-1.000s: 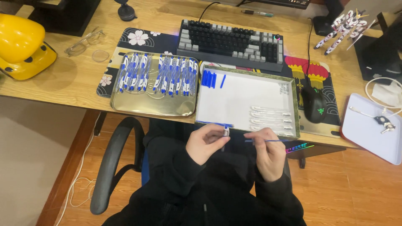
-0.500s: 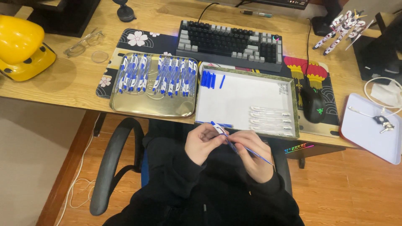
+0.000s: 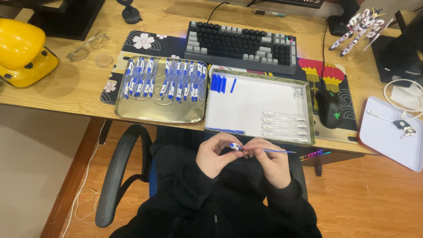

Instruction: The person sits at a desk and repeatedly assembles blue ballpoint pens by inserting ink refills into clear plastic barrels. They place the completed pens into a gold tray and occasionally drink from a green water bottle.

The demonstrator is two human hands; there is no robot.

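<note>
My left hand (image 3: 216, 154) and my right hand (image 3: 269, 161) meet over my lap, just below the desk edge. Between them is a thin blue pen refill (image 3: 269, 151) with a small blue and white end piece (image 3: 235, 146) at its left tip. My left fingers pinch that end piece while my right fingers hold the refill, whose thin end sticks out to the right. Just above lies a white box lid (image 3: 255, 99) with blue caps (image 3: 218, 83), clear pen barrels (image 3: 284, 123) and loose refills (image 3: 224, 130). A gold tray (image 3: 161, 112) to the left holds several finished blue pens (image 3: 167, 79).
A dark keyboard (image 3: 242, 46) sits behind the trays on a patterned desk mat. A black mouse (image 3: 329, 108) lies to the right, next to a white tray (image 3: 387, 132) with keys. A yellow helmet (image 3: 22, 50) and glasses (image 3: 86, 46) are far left. A black chair arm (image 3: 116, 176) is at my left.
My hands first held the pieces apart, then brought them together with the refill angled down to the right. Now the refill lies nearly level and my hands sit slightly lower.
</note>
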